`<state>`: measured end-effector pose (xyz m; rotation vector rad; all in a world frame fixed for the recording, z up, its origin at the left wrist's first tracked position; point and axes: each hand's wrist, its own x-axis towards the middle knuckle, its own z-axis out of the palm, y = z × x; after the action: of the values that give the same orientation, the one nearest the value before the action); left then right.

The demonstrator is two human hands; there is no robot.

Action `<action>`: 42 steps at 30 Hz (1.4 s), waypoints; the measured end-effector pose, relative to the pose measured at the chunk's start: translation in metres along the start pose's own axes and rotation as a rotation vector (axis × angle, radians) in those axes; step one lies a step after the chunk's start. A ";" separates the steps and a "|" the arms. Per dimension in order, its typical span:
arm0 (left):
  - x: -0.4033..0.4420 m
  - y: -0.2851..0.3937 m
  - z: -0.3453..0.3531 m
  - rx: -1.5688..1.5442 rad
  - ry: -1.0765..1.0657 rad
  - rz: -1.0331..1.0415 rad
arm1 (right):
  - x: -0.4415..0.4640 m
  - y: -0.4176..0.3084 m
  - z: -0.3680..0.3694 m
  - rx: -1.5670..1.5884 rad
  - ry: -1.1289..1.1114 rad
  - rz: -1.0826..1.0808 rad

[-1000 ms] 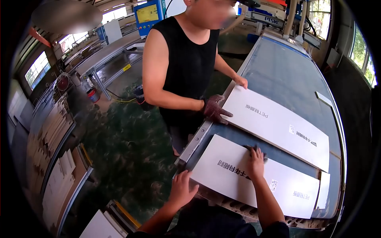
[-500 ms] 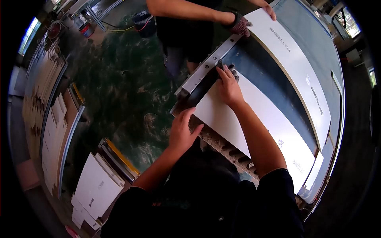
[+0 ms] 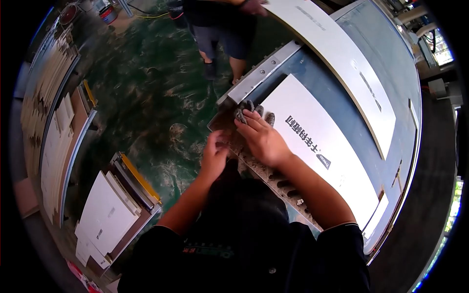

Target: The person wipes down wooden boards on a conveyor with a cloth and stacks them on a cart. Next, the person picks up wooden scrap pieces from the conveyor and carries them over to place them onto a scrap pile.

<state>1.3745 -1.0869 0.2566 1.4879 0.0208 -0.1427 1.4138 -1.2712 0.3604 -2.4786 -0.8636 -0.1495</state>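
Observation:
My right hand (image 3: 264, 141) is closed at the near left corner of the machine table, its fingers around a bunched, knobbly grey thing that looks like a work glove (image 3: 243, 113). Just beyond it lies a white panel (image 3: 337, 141) with dark printed lettering, flat on the blue-grey table (image 3: 317, 73). My left hand (image 3: 214, 155) is beside the table's corner, fingers loosely bent and apart, with nothing visible in it. A metal fence (image 3: 266, 71) with bolts runs along the table's left end.
Across the table a co-worker's gloved hand (image 3: 254, 7) is at the end of a second white panel (image 3: 337, 53). Stacked white boards (image 3: 110, 212) stand at lower left, more boards (image 3: 56, 117) behind. Dark gaps and dust line the table's near edge (image 3: 273, 180).
My right hand has drawn back left and nearer with the grey thing. The near panel now shows large lettering. The co-worker's panel has shifted away to the upper left.

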 end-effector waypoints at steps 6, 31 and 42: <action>0.002 0.009 -0.023 -0.031 -0.008 -0.144 | 0.015 0.052 -0.010 -0.298 0.182 0.201; 0.003 0.121 0.161 0.656 -0.792 0.467 | -0.373 -0.082 -0.062 -0.424 0.525 1.159; -0.049 0.108 0.211 0.915 -0.809 0.497 | -0.526 -0.104 -0.099 -0.467 1.414 1.348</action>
<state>1.3222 -1.2841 0.3864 2.1768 -1.1932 -0.3697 0.9398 -1.5411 0.3525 -1.9433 1.4355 -1.3864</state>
